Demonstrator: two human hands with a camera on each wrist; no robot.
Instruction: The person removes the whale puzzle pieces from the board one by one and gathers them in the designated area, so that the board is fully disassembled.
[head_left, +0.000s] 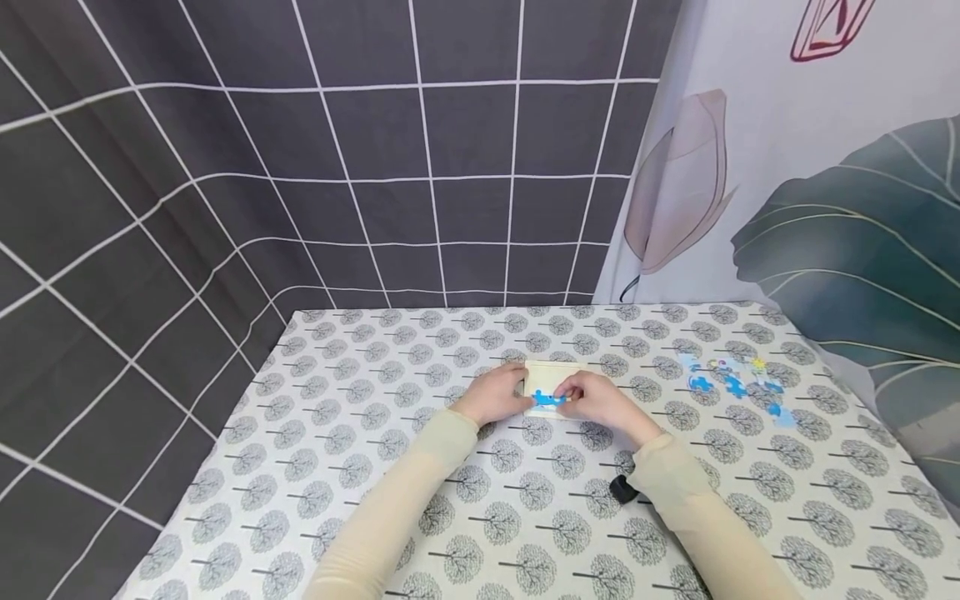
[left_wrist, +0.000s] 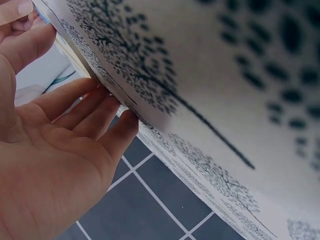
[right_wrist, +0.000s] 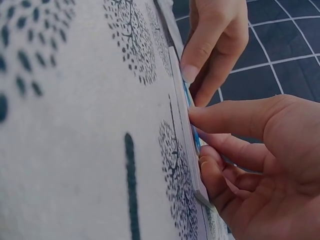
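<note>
A small cream puzzle board (head_left: 537, 375) lies on the patterned cloth between both hands. Blue jigsaw pieces (head_left: 542, 398) sit along the near part of it. My left hand (head_left: 495, 394) rests at the board's left side; its thumb (right_wrist: 190, 73) touches the blue piece area, and its other fingers (left_wrist: 95, 117) lie fairly straight by the edge. From the right, my right hand (head_left: 597, 402) pinches a blue puzzle piece (right_wrist: 196, 139) at the board with thumb and fingertips, which partly hide it.
Several loose jigsaw pieces (head_left: 736, 386), mostly blue with a yellow one (head_left: 758, 364), are scattered on the right of the table (head_left: 420, 358). A black strap piece (head_left: 622, 489) shows at the right wrist. Dark grid curtains (head_left: 375, 133) stand behind and left.
</note>
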